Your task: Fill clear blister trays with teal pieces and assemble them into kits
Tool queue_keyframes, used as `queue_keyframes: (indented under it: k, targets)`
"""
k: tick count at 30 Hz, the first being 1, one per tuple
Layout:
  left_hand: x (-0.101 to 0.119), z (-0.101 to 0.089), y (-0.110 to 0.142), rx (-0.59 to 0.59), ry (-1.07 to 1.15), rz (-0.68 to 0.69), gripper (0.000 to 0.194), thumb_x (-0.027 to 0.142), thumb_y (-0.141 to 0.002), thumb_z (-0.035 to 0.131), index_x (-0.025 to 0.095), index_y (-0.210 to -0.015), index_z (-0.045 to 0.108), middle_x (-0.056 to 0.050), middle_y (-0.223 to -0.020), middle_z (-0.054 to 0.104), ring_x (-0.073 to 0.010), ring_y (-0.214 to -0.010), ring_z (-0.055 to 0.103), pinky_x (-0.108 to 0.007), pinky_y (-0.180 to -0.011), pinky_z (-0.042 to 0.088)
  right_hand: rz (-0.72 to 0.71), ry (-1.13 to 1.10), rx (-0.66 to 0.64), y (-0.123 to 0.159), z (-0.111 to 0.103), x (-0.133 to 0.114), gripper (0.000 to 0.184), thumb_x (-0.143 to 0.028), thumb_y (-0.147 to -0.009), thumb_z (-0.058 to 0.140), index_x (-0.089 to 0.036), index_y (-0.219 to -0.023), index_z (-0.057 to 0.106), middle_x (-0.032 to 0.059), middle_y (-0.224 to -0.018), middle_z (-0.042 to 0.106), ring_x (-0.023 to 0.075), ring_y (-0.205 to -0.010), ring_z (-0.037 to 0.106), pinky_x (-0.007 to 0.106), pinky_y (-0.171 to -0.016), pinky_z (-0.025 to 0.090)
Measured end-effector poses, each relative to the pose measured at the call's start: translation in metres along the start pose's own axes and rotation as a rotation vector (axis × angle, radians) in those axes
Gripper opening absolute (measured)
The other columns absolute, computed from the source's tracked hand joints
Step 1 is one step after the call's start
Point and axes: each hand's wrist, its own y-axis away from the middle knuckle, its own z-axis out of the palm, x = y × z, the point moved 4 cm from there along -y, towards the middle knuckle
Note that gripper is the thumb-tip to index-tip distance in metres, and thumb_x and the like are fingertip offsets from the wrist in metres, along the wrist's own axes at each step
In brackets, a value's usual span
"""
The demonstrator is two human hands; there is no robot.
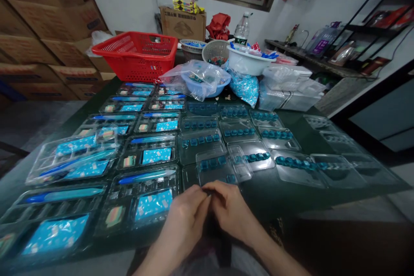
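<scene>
My left hand (184, 215) and my right hand (231, 209) meet at the near edge of the dark table (281, 194), fingertips pinched together on something too small to make out. Just beyond them lies a clear plastic tray (215, 168) with small blue pieces in its slots. More clear trays with blue pieces (239, 131) spread across the middle. On the left are rows of filled trays (148, 155) holding blue pens, blue cards and striped erasers.
A red basket (137, 54), a bag of blue items (196, 78), woven baskets, a white bowl (247, 60) and a water bottle stand at the far end. Stacked clear trays (291, 88) sit at the far right. Cardboard boxes line the left wall; shelves stand on the right.
</scene>
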Motion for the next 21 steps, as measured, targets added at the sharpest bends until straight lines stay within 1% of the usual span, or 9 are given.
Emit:
queue_keyframes:
  k: [1, 3, 9, 10, 12, 14, 16, 19, 21]
  targets:
    - [-0.001, 0.001, 0.001, 0.012, -0.018, 0.01, 0.024, 0.019, -0.086, 0.037, 0.016, -0.064, 0.047, -0.001, -0.066, 0.046, -0.0103, -0.059, 0.046, -0.023, -0.054, 0.034, -0.042, 0.05, 0.011, 0.0, 0.001, -0.003, 0.033, -0.004, -0.074, 0.042, -0.019, -0.096, 0.061, 0.0013, -0.084, 0.061, 0.012, -0.076, 0.057, 0.023, -0.069, 0.044]
    - [-0.003, 0.002, 0.002, 0.043, -0.061, 0.03, 0.022, 0.017, -0.084, 0.039, 0.017, -0.064, 0.047, -0.001, -0.066, 0.046, -0.0104, -0.058, 0.046, -0.023, -0.053, 0.034, -0.066, 0.093, 0.022, 0.0, 0.002, -0.004, 0.034, -0.002, -0.072, 0.042, -0.019, -0.095, 0.061, 0.0008, -0.084, 0.062, 0.0118, -0.077, 0.057, 0.022, -0.071, 0.043]
    - [-0.01, 0.0, 0.006, 0.214, -0.262, 0.044, 0.022, 0.011, -0.075, 0.046, 0.018, -0.055, 0.042, 0.001, -0.058, 0.044, -0.0115, -0.051, 0.044, -0.024, -0.047, 0.031, 0.02, 0.14, 0.165, 0.005, 0.002, 0.001, 0.024, -0.007, -0.076, 0.042, -0.017, -0.089, 0.059, 0.0001, -0.076, 0.062, 0.0115, -0.068, 0.057, 0.021, -0.064, 0.043]
    - [-0.011, -0.001, 0.007, 0.257, -0.271, 0.046, 0.019, 0.011, -0.074, 0.048, 0.018, -0.057, 0.044, 0.001, -0.058, 0.045, -0.0119, -0.051, 0.045, -0.025, -0.047, 0.032, 0.009, 0.173, 0.174, 0.006, 0.002, -0.001, 0.023, -0.008, -0.075, 0.043, -0.017, -0.09, 0.058, 0.0007, -0.077, 0.061, 0.0122, -0.07, 0.057, 0.022, -0.065, 0.043]
    - [-0.01, -0.003, 0.009, 0.316, -0.25, 0.083, 0.007, 0.012, -0.075, 0.049, 0.017, -0.074, 0.053, -0.001, -0.065, 0.05, -0.0129, -0.057, 0.049, -0.024, -0.051, 0.036, -0.023, 0.242, 0.156, 0.008, 0.003, -0.006, 0.023, -0.009, -0.075, 0.045, -0.017, -0.094, 0.056, 0.0024, -0.083, 0.06, 0.0142, -0.075, 0.056, 0.025, -0.068, 0.043]
    - [-0.007, -0.005, 0.009, 0.288, -0.185, 0.143, 0.016, 0.012, -0.079, 0.047, 0.018, -0.092, 0.054, -0.003, -0.076, 0.054, -0.0132, -0.065, 0.053, -0.024, -0.057, 0.04, -0.05, 0.27, 0.113, 0.01, 0.002, -0.011, 0.024, -0.011, -0.077, 0.045, -0.017, -0.098, 0.055, 0.0039, -0.087, 0.059, 0.0158, -0.079, 0.056, 0.028, -0.071, 0.043]
    - [-0.003, -0.008, 0.008, 0.222, -0.087, 0.151, 0.02, 0.013, -0.082, 0.044, 0.02, -0.096, 0.055, -0.003, -0.081, 0.055, -0.0129, -0.07, 0.054, -0.024, -0.061, 0.041, -0.061, 0.218, 0.095, 0.012, 0.0, -0.015, 0.025, -0.013, -0.078, 0.045, -0.017, -0.101, 0.054, 0.0041, -0.088, 0.059, 0.0158, -0.08, 0.055, 0.029, -0.073, 0.044]
    - [0.001, -0.017, 0.004, 0.167, 0.106, 0.001, 0.013, 0.018, -0.082, 0.045, 0.021, -0.087, 0.057, -0.002, -0.08, 0.056, -0.0137, -0.073, 0.054, -0.024, -0.065, 0.041, -0.009, 0.0, 0.07, 0.016, -0.003, -0.015, 0.025, -0.017, -0.081, 0.046, -0.019, -0.105, 0.053, 0.0029, -0.086, 0.059, 0.0132, -0.074, 0.057, 0.026, -0.067, 0.047]
    - [0.0, -0.017, 0.002, 0.114, 0.282, -0.145, 0.011, 0.024, -0.082, 0.047, 0.02, -0.084, 0.057, -0.001, -0.073, 0.056, -0.0126, -0.066, 0.052, -0.023, -0.06, 0.04, 0.049, -0.153, 0.076, 0.017, -0.005, -0.012, 0.024, -0.02, -0.081, 0.048, -0.021, -0.104, 0.055, 0.0021, -0.086, 0.06, 0.0117, -0.068, 0.057, 0.022, -0.059, 0.048]
